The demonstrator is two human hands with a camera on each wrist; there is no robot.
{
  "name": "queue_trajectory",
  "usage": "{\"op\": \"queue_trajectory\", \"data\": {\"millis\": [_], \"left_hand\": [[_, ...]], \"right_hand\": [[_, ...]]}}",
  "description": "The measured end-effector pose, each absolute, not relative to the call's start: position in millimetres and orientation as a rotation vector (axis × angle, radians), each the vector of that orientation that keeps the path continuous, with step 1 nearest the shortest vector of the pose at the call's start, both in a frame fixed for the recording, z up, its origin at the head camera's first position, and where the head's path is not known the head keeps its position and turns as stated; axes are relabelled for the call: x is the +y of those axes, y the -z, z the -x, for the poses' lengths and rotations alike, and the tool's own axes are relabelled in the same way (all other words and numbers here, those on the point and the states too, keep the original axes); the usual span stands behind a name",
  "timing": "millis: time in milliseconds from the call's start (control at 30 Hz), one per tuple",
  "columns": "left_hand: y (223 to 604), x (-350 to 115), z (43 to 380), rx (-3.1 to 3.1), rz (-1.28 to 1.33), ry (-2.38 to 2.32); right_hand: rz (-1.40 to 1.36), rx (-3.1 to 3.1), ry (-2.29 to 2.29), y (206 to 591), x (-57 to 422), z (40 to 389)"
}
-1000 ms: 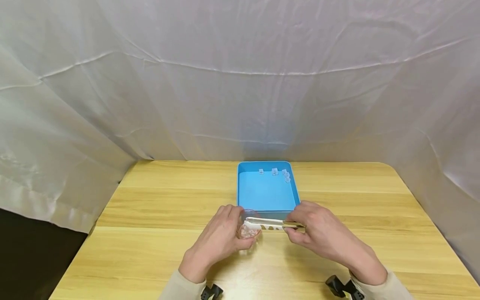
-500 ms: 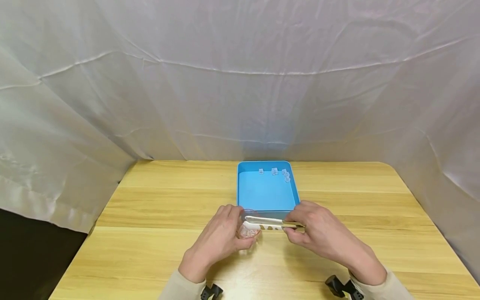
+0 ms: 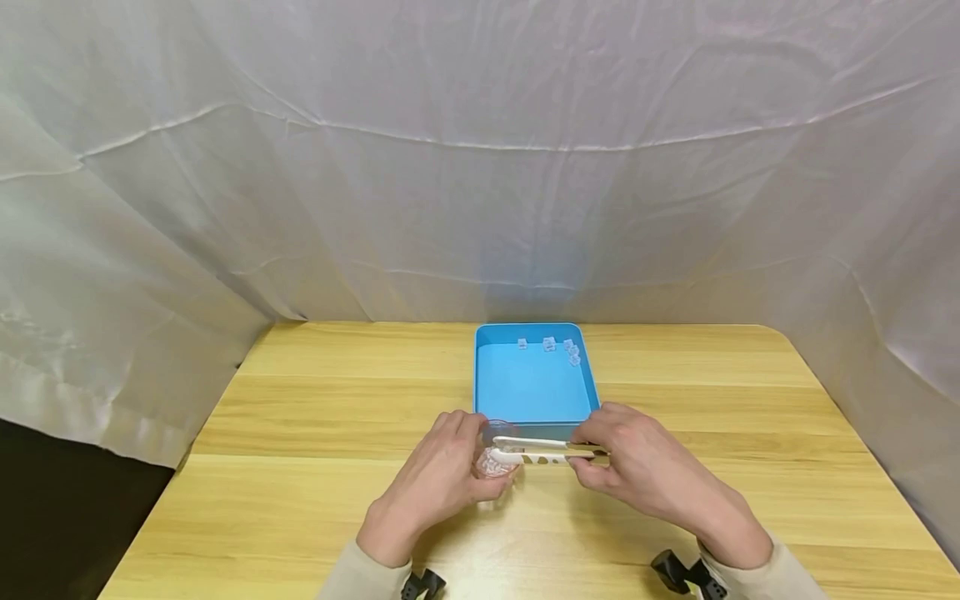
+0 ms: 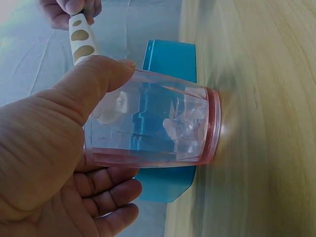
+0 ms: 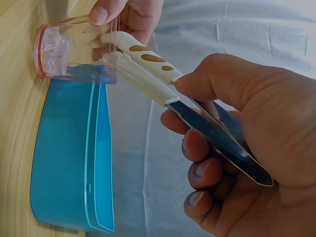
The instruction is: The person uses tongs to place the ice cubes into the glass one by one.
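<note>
My left hand (image 3: 431, 479) grips a clear cup with a pink tint (image 4: 148, 116), which stands upright on the table. Clear ice-like cubes (image 5: 53, 52) lie at the bottom of the cup. Between thumb and fingers, my right hand (image 3: 648, 462) holds a pair of tongs (image 5: 145, 81) with white, gold-spotted ends and metal handles. The tong tips reach inside the cup's mouth, parted, well above the cubes. No cube shows between the tips in the right wrist view.
Just beyond the cup is a blue tray (image 3: 528, 387) with several clear cubes (image 3: 550, 343) along its back and right side. The wooden table (image 3: 322, 417) surrounds it. A pale grey curtain (image 3: 480, 208) hangs behind and at the sides.
The tong ends have spread slightly apart within the cup's mouth. Both hands, the cup and the tray hold nearly the same places.
</note>
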State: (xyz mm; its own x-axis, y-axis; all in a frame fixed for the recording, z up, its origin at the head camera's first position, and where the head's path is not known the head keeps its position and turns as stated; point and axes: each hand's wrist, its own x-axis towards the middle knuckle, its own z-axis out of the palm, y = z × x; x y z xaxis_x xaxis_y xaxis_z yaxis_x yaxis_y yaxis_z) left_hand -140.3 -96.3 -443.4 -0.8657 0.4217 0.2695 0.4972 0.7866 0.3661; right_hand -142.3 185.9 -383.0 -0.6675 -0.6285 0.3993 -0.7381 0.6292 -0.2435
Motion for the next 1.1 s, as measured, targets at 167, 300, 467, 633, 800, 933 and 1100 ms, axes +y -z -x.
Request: {"op": "queue_trajectory", "data": {"millis": [167, 300, 467, 633, 800, 933, 1100], "left_hand": [[444, -96, 140, -2.799, 0.724, 0.651], [444, -96, 140, -2.786, 0.733, 0.653], [444, -97, 140, -2.79, 0.738, 0.657], [445, -96, 140, -2.795, 0.738, 0.671], [445, -97, 140, -2.81, 0.737, 0.668], [444, -96, 140, -2.819, 0.731, 0.668], [444, -96, 140, -2.82, 0.727, 0.664]], "right_hand": [[-1.109, -2.594, -0.577, 385, 187, 144], [-1.116, -2.605, -0.583, 385, 188, 145], [-1.12, -2.613, -0.588, 385, 189, 146], [-1.097, -2.601, -0.595, 384, 189, 146], [-1.033, -2.597, -0.629, 381, 191, 147], [-0.967, -2.621, -0.64, 378, 194, 148], [-0.894, -2.633, -0.613, 377, 198, 150]]}}
